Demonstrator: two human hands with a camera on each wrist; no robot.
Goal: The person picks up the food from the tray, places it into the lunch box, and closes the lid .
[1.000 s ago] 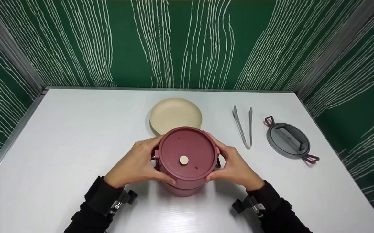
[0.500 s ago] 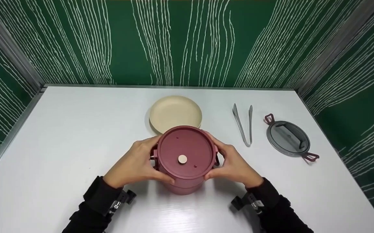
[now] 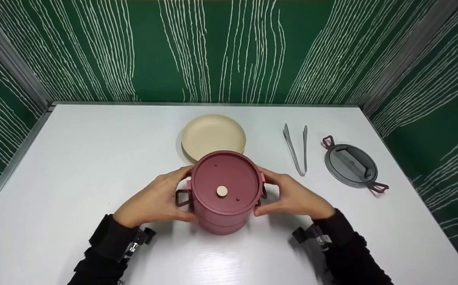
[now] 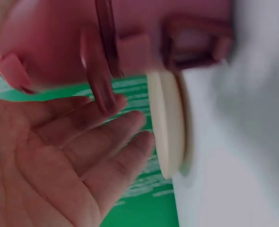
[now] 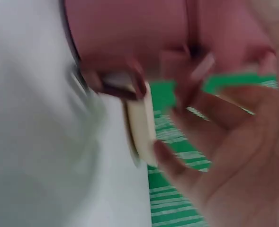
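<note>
A dark red stacked pot (image 3: 221, 223) stands upright at the middle of the table, topped by a matching lid (image 3: 233, 174) with a small cream knob. Two tiers show from the side, each with loop handles (image 4: 99, 75). My left hand (image 3: 155, 200) curves loosely around the left side, its fingers spread apart from the wall and behind the upper handle. On the opposite side, my right hand (image 3: 296, 196) stands in a similar relaxed curve, thumb close to the pot's front and fingers near the handle; motion blurs it in the right wrist view.
Behind the pot lies a cream plate (image 3: 213, 134), partly covered by it in the head view. Grey tongs (image 3: 298, 158) rest spread at the right. Farther right is a round piece with a grey top (image 3: 350, 168) and dark red side handles. Green walls enclose the white table (image 3: 94, 158).
Both hands have loosened from the pot and moved outward, left hand to the left and right hand to the right. The left handle now shows more fully. The whole view has shifted slightly.
</note>
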